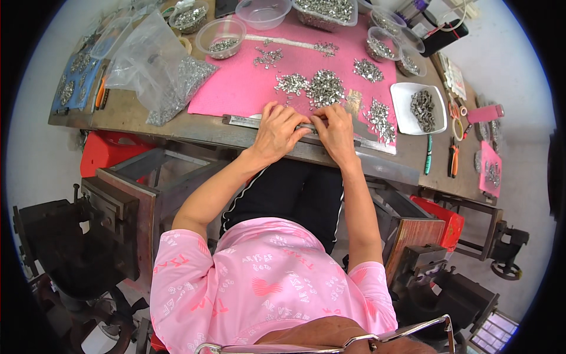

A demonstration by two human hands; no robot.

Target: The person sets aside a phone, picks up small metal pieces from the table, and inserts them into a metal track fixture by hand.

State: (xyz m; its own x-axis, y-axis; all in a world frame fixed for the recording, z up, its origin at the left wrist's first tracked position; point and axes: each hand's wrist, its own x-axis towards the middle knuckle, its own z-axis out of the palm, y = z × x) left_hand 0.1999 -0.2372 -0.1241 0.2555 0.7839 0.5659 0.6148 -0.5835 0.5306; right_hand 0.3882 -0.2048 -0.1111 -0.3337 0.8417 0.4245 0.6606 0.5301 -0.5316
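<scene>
At the near edge of the bench, my left hand (pixel 276 132) and my right hand (pixel 335 132) work close together, fingers bent and pinched. A small grey metal piece (pixel 306 125) shows between their fingertips; its exact shape is partly hidden by the fingers. Under and beside my left hand lies a flat metal strip (pixel 243 121) along the bench edge. Just beyond my hands, small shiny metal pieces form a large pile (pixel 325 88) and a smaller pile (pixel 291 84) on a pink mat (pixel 236 88). Another pile (pixel 380 120) lies right of my right hand.
A clear plastic bag (pixel 154 65) of metal pieces lies to the left. Clear tubs, including a round one (pixel 220 40), line the back. On the right are a white tray (pixel 402 112), a green-handled tool (pixel 428 154) and orange-handled pliers (pixel 453 158). Vises flank the bench below.
</scene>
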